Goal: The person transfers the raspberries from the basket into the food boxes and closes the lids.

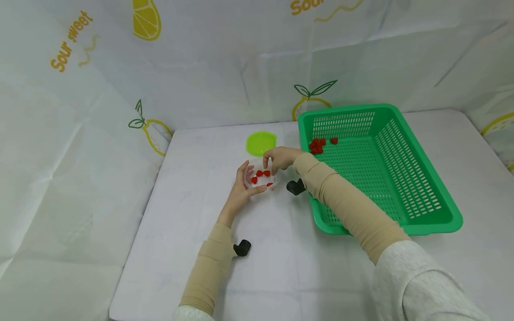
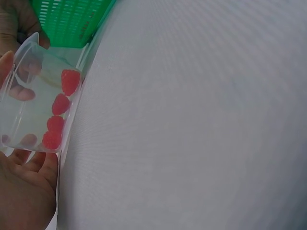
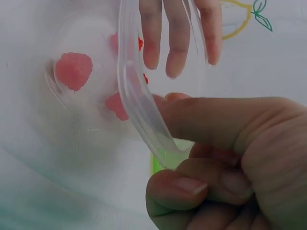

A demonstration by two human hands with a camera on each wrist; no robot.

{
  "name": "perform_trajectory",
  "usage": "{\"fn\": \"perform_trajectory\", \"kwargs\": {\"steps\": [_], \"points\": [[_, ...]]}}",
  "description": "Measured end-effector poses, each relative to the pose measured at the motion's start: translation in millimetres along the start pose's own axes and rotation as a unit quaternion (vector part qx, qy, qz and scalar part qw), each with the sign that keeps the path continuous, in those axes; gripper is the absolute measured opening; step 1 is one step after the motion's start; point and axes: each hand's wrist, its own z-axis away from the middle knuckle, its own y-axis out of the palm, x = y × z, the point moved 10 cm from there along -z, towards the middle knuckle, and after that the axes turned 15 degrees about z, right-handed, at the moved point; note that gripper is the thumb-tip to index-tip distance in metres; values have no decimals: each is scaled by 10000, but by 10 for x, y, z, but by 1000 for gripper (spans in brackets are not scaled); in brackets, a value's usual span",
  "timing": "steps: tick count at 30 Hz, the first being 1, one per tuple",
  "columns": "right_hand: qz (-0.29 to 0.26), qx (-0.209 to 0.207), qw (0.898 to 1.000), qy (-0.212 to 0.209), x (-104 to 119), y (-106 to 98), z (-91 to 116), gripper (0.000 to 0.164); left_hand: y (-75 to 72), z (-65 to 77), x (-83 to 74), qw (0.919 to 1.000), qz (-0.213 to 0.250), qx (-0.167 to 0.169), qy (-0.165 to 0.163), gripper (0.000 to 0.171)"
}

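Observation:
My left hand (image 1: 241,183) grips a clear plastic cup (image 2: 41,112) from its left side, thumb toward me and fingers round the far side. Several red raspberries (image 2: 70,82) lie along the bottom of the cup. From the right, my right hand (image 1: 282,158) reaches over the cup's rim. Its thumb (image 3: 206,120) overlaps the rim in the right wrist view, while its other fingers (image 3: 175,191) are bent below it. I cannot tell whether the right fingers hold anything.
A green slotted basket (image 1: 419,178) stands to the right, under my right forearm. More raspberries (image 1: 316,146) sit in its far left corner. Just behind the cup lies a bright yellow-green lid (image 1: 260,142). White cloth covers the table (image 1: 196,178) and hangs as a backdrop.

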Motion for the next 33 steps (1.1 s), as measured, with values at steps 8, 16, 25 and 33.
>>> {"fn": "perform_trajectory", "kwargs": {"steps": [8, 16, 25, 33], "points": [[-184, 196, 9996, 16, 29, 33, 52, 27, 79, 123, -182, 9996, 136, 194, -179, 94], [208, 123, 9997, -56, 116, -59, 157, 36, 78, 171, -260, 9994, 288, 135, -158, 92], [-176, -181, 9981, -568, 175, -221, 323, 40, -13, 22, 6, 9996, 260, -79, 49, 91], [-738, -615, 9931, -670, -4, -409, 563, 36, 10, -1, 8, 9997, 249, 20, 14, 94]]}}
